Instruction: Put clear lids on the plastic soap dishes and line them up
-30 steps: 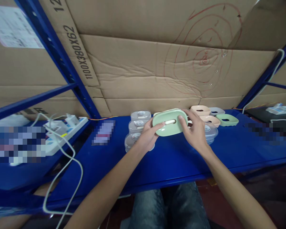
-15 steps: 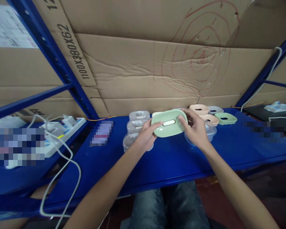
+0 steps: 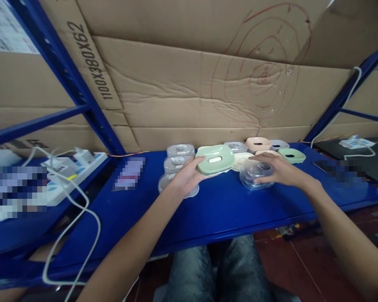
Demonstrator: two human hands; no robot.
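My left hand (image 3: 186, 175) holds a pale green oval dish (image 3: 214, 160) with a white slot in its middle, lifted a little above the blue shelf (image 3: 220, 205). My right hand (image 3: 276, 170) is off the dish and lies on a stack of clear plastic lids (image 3: 254, 174) to the right of it, fingers curled around the top one. A cream dish (image 3: 242, 161) lies just behind, between the green dish and the clear stack.
Three clear lidded cases (image 3: 176, 161) line up left of the green dish. Pink (image 3: 258, 144), grey (image 3: 279, 144) and green (image 3: 292, 155) dishes sit at the back right. A white power strip (image 3: 66, 172) with a trailing cable lies at far left. Cardboard sheets (image 3: 208, 84) form the back wall.
My right hand let go of the green dish and moved right onto the clear lid stack. The left hand now holds the dish alone, slightly lower and to the left.
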